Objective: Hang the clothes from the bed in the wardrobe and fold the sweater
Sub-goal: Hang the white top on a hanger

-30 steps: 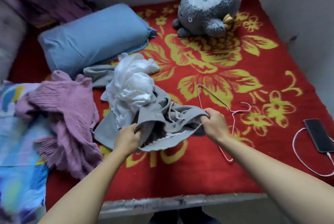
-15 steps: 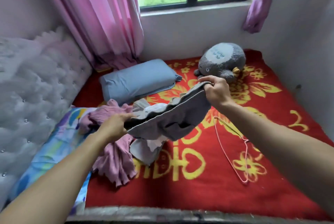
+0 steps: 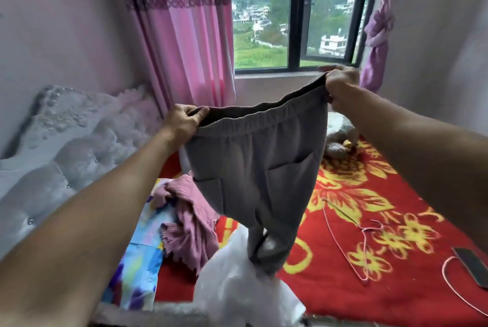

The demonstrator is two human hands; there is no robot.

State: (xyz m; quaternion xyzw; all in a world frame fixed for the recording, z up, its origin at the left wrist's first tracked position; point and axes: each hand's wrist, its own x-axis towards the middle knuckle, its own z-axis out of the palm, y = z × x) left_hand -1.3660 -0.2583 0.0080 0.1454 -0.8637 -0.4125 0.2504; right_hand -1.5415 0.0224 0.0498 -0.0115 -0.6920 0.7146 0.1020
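Note:
I hold grey sweatpants (image 3: 258, 168) up by the elastic waistband, stretched between both hands above the bed. My left hand (image 3: 182, 122) grips the waistband's left end and my right hand (image 3: 340, 86) grips the right end, higher up. The legs hang down, twisted, onto a white garment (image 3: 237, 287) at the bed's near edge. A pink knit sweater (image 3: 187, 221) lies crumpled to the left of the pants. A thin pink hanger (image 3: 351, 237) lies flat on the red blanket to the right.
The red blanket with yellow flowers (image 3: 383, 274) covers the bed. A phone (image 3: 472, 266) with a white cable (image 3: 456, 289) lies at the right. A colourful quilt (image 3: 142, 260) sits at the left, a grey plush toy (image 3: 339, 139) behind the pants, a tufted headboard (image 3: 66, 147) on the left.
Both hands have lifted the grey pants off the bed and spread the waistband wide. The view has tilted up toward the window. The white garment has slid toward the near edge.

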